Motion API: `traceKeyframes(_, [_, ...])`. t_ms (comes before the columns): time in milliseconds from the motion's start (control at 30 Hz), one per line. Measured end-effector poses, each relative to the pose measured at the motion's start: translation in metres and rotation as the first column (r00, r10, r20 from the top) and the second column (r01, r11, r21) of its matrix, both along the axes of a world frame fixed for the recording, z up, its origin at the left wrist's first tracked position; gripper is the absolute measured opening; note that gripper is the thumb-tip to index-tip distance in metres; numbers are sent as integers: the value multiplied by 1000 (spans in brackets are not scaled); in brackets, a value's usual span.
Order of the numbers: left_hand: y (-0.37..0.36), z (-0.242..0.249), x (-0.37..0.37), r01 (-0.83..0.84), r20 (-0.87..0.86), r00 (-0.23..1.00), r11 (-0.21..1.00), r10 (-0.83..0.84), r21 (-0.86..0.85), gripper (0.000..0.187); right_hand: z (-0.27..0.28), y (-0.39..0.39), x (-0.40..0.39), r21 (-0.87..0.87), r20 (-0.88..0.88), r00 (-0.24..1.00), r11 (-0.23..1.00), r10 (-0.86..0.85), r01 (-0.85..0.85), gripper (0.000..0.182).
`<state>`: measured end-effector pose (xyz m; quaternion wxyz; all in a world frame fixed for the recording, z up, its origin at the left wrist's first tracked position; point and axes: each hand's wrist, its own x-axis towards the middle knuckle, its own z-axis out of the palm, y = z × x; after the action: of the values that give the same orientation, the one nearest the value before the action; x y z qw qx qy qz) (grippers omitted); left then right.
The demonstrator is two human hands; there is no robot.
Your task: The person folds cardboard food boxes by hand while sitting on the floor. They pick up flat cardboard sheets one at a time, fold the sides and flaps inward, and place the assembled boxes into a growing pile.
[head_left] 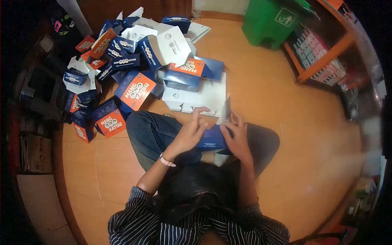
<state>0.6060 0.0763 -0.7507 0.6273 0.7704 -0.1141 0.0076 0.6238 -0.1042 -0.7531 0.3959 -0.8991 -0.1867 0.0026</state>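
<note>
A partly folded blue box [213, 139] lies in the lap between my hands, with a pale flap standing up at its far right corner. My left hand [192, 132] is at the box's left side, its fingers apart and slightly bent, the thumb near the top edge. On the right side, my right hand [236, 136] has its thumb and fingers closed round the box's edge by the flap. Just beyond the hands, a flat white carton blank [196, 98] lies on the floor, partly under a blue and orange box [181, 77].
Many blue, orange and white boxes [134, 90] are heaped at the far left. A green bin [269, 24] stands at the back right, beside an orange shelf [326, 63] with stacked items. Crossed legs in jeans [149, 134] lie around the hands on the tiled floor.
</note>
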Motion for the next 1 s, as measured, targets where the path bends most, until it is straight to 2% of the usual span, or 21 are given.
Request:
traceKeyframes(33, [-2,-5,0,9,-3,1000,1000,-9,-6,31,0,2,-1,-17,56,998,1000,-3,4,20])
traceKeyframes(67, [-5,-10,-1,8,15,1000,1000,-7,-30,31,-1,5,-3,-13,142,982,992,124,-123,20])
traceKeyframes(167, [-7,-25,-5,-24,4,1000,994,25,-111,29,1,13,-19,-35,45,987,988,153,-151,26])
traceKeyframes(267, [-8,-31,-1,-269,117,939,903,323,-336,22,-1,10,-14,18,40,992,992,124,-124,24])
traceKeyframes(300, [-5,-29,2,-403,210,870,890,445,-215,22,-4,8,-12,15,41,992,993,119,-119,24])
traceKeyframes(367, [10,-23,7,-414,373,847,910,378,19,31,-6,5,-4,368,-11,999,929,38,-31,20])
traceKeyframes(400, [12,-27,5,-374,219,905,928,364,4,37,-2,0,-5,398,3,1000,917,1,-2,16])
traceKeyframes(433, [14,-26,1,-371,218,907,929,361,2,37,-2,-2,-4,396,3,1000,918,-3,1,16])
traceKeyframes(467, [15,-24,-4,-227,-50,974,943,221,-242,39,-3,-3,-4,422,-2,1000,906,-23,22,14])
traceKeyframes(500, [16,-21,-8,-137,-266,964,858,0,-495,41,-5,-5,-5,449,-9,999,892,-43,43,15])
traceKeyframes(533, [14,-14,-8,-187,-285,958,762,2,-620,43,-5,-8,-4,451,-14,999,891,-47,48,15])
traceKeyframes(567, [12,-15,-9,-185,-287,958,763,0,-619,43,-6,-12,-1,420,-151,980,889,-129,182,16])
traceKeyframes(600, [8,-17,-9,-207,-223,973,665,62,-718,42,-6,-15,0,371,-282,936,875,-212,310,19])
traceKeyframes(633, [3,-13,-7,-203,-158,979,555,128,-807,41,-9,-15,1,374,-274,937,873,-218,313,19])
traceKeyframes(700, [-11,-1,-3,-252,-151,966,621,211,-743,44,-16,-9,2,367,-28,976,905,-218,213,24])
traceKeyframes(733, [-20,7,-1,-316,58,911,784,407,-535,45,-7,-4,-1,470,-52,978,859,-200,201,24])
traceKeyframes(767, [-26,10,-2,-431,302,804,852,512,-296,45,-4,-4,-1,466,-56,979,862,-197,200,24])
traceKeyframes(833, [-27,11,1,-374,481,788,920,383,-120,41,1,-4,5,556,-15,994,825,-110,100,23])
traceKeyframes(900, [-23,27,2,-170,459,879,984,129,50,32,10,-4,9,563,24,997,825,-70,44,21])
traceKeyframes(933, [-21,31,2,-170,456,881,984,128,53,32,11,-5,10,567,59,998,824,-27,-11,20])
traceKeyframes(1000, [-14,38,3,-86,528,847,964,-63,253,42,8,-6,11,550,60,997,835,-43,3,17])
